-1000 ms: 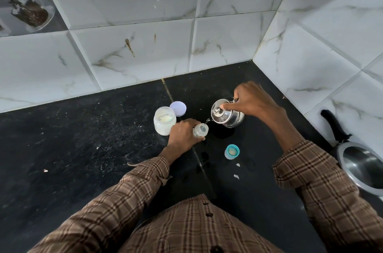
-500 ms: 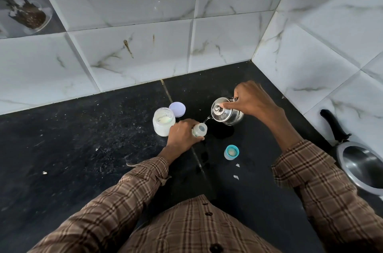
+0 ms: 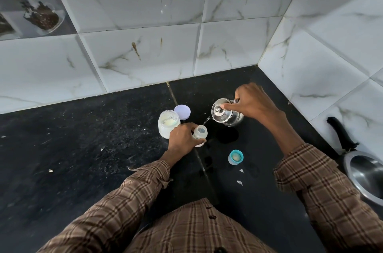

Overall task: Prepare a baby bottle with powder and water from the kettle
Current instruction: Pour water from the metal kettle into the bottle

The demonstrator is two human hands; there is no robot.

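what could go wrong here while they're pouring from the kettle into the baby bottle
The baby bottle has a narrow mouth and the stream from the tilted kettle is thin, so water may miss and wet the left hand that grips it, a scald risk if hot. The right hand has a finger on the lid; if it slips, the lid may drop. The open powder jar stands close to any splash.

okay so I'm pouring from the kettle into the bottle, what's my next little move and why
Probably keep the kettle tilted and steady: a thin stream runs from its spout into the open baby bottle, which the left hand holds. How full it is can't be seen.
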